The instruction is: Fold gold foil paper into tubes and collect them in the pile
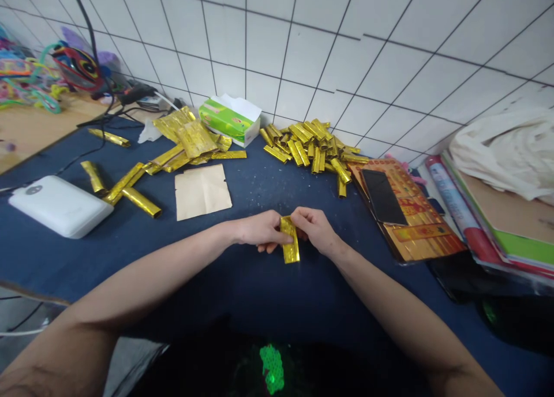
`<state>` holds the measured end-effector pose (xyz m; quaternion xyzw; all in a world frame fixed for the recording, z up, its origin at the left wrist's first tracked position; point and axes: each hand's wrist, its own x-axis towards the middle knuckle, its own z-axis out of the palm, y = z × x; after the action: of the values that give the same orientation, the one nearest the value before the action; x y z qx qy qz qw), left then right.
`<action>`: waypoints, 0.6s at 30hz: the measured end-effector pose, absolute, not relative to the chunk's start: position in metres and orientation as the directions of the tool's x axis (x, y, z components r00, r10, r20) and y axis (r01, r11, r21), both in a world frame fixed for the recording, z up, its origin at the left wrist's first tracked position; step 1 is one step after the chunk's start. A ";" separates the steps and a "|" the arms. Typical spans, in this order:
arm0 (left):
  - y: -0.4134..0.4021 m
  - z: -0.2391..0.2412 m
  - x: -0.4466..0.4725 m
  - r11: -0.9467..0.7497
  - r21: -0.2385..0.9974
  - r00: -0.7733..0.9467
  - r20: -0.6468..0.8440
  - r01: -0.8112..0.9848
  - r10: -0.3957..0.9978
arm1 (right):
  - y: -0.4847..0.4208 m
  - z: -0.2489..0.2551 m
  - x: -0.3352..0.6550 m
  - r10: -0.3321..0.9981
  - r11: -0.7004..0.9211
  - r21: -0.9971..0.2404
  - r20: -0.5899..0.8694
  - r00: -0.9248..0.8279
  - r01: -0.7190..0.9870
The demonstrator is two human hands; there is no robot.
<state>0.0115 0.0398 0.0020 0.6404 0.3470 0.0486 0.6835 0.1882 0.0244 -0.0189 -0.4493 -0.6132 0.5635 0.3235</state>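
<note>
A narrow folded strip of gold foil paper [291, 250] is held upright between my hands above the blue tabletop [242, 281]. My left hand [262, 229] grips it from the left, its thumb lying across the front. At the strip's upper right edge, the fingers of my right hand [315, 227] pinch the foil. Beyond my hands, a heap of folded gold pieces [309, 143] lies against the tiled wall. More gold foil [190, 136] is piled to the left, with several loose folded strips [142, 202] near it. A beige paper square [203, 192] lies flat on the table.
A green tissue pack [229, 119] sits by the wall. At left are a white plastic device [60, 205] and a black cable [92, 39]. On the right, a dark phone [384, 197] rests on orange-gold printed packs [418, 227], beside stacked folders and white cloth [506, 149].
</note>
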 end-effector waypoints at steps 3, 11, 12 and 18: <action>0.040 0.004 0.012 0.164 0.919 0.767 -0.391 0.360 0.509 | 0.024 -0.020 0.188 0.929 -0.017 -0.973 -0.102 -0.357 0.232; 0.058 0.002 0.002 0.215 0.967 0.532 -0.256 0.139 0.807 | 0.026 -0.020 0.190 0.918 -0.039 -0.970 -0.130 -0.374 0.241; 0.059 0.002 0.002 0.205 0.968 0.531 -0.252 0.148 0.809 | 0.026 -0.020 0.190 0.910 -0.040 -0.965 -0.141 -0.390 0.257; 0.056 0.006 0.001 0.164 0.959 0.622 -0.275 0.230 0.733 | 0.024 -0.014 0.188 0.893 -0.042 -0.951 -0.173 -0.416 0.306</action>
<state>0.0006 0.0558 0.0060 0.6175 0.3900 0.1916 0.6557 0.1877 0.0243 -0.0145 -0.4697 -0.6383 0.5481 0.2675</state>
